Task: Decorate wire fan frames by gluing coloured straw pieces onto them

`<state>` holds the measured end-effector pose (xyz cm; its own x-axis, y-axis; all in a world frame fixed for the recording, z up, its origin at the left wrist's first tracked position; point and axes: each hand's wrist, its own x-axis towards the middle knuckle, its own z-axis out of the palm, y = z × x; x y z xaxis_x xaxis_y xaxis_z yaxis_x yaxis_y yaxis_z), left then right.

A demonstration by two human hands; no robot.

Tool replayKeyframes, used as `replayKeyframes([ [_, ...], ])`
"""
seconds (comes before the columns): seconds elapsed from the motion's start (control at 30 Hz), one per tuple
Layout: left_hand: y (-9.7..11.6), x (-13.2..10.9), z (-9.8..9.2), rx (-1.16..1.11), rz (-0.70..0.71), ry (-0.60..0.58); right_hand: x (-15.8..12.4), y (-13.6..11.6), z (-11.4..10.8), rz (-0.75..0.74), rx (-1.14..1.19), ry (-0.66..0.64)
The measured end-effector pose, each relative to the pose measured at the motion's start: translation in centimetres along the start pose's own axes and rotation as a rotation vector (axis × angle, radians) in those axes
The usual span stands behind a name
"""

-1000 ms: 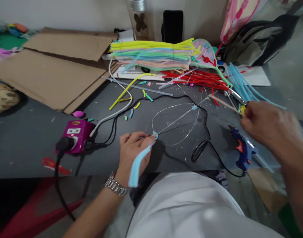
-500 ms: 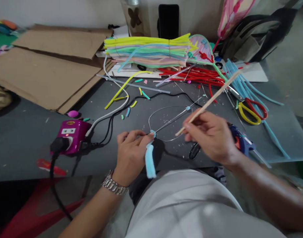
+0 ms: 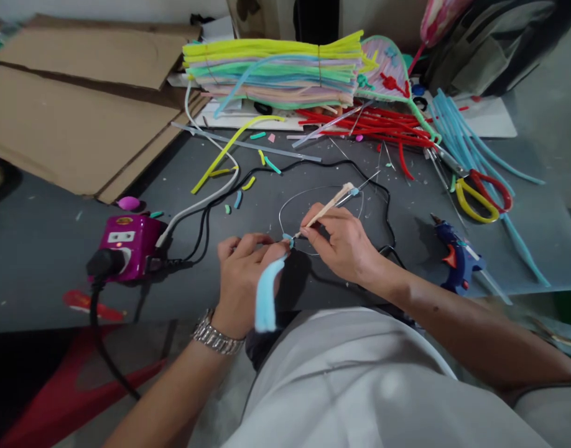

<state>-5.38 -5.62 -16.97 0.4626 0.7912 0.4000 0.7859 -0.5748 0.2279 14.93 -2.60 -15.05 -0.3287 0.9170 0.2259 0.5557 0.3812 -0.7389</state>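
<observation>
Two hands at a wire loop, one pinching a light blue strip, the other a wooden stick

A thin wire loop [image 3: 298, 193] lies on the gray counter [image 3: 47, 239], its near end at the left hand [image 3: 248, 267] and the rest reaching away beneath and past the right hand [image 3: 344, 242]. The left hand has its fingers curled and its thumb pressed in, pinching a fuzzy light blue strip [image 3: 267, 292] at that near end; the strip's loose tail hangs toward the person. The right hand grips a pale wooden stick [image 3: 329, 210] between thumb and fingertips. The stick's lower end points at the pinched spot, but I can't tell from here whether it touches.

Farther to the right of the right hand sits a blue glue gun [image 3: 460, 261], with scissors [image 3: 461, 172] beyond it, their handles red and yellow. Ahead of both hands are loose red stems [image 3: 379, 124] and, behind them, a thick bundle of pastel and yellow stems [image 3: 276, 74]. Left of the left hand stands a purple power socket [image 3: 131, 239] with a black plug in it; beyond that, flattened cardboard [image 3: 71, 127]. A metal watch [image 3: 215, 336] circles the left wrist.
</observation>
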Motion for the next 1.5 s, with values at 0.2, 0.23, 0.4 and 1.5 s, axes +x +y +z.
replayKeyframes([
  [0.2, -0.1, 0.0, 0.1, 0.014, -0.007, -0.009, 0.2, 0.2, 0.3, -0.026, -0.069, -0.042],
  [0.23, -0.2, 0.0, 0.1, 0.016, -0.005, -0.008, 0.3, 0.2, 0.3, -0.033, -0.079, -0.049],
  [0.4, -0.4, 0.1, 0.3, 0.016, -0.012, -0.005, 0.3, 0.5, 0.6, -0.083, -0.111, -0.058],
  [1.5, -1.7, 4.5, 0.3, -0.143, -0.23, -0.213, -2.0, 0.6, 1.0, -0.186, -0.126, 0.078],
])
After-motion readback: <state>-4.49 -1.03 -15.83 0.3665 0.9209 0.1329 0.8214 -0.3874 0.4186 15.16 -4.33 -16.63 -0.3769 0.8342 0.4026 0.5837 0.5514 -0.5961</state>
